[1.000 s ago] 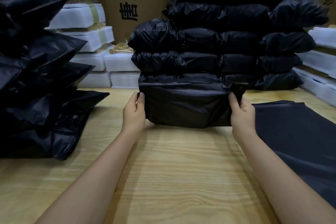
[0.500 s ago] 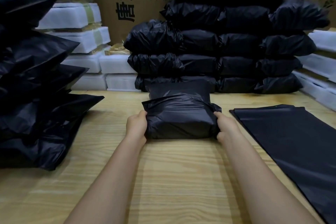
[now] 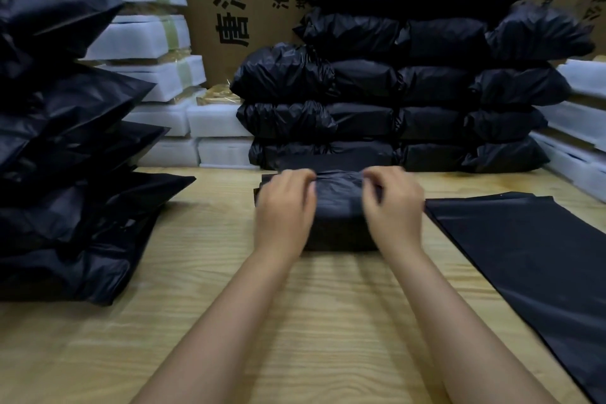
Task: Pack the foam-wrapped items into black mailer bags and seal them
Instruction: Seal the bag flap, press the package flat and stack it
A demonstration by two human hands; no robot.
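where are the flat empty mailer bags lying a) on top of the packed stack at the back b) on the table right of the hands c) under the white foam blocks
b: the flat empty mailer bags lie spread on the wooden table, right of the right hand, which with the left hand grips the bagged parcel.

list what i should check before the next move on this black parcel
1. The bagged parcel lies flat on the table: ok.
2. The left hand has a grip on its far edge: ok.
3. The right hand has a grip on the same edge: ok.
4. Whether it is sealed: cannot tell, the fingers hide the fold and the picture is blurred.
5. The empty mailer bags lie flat at the right: ok.
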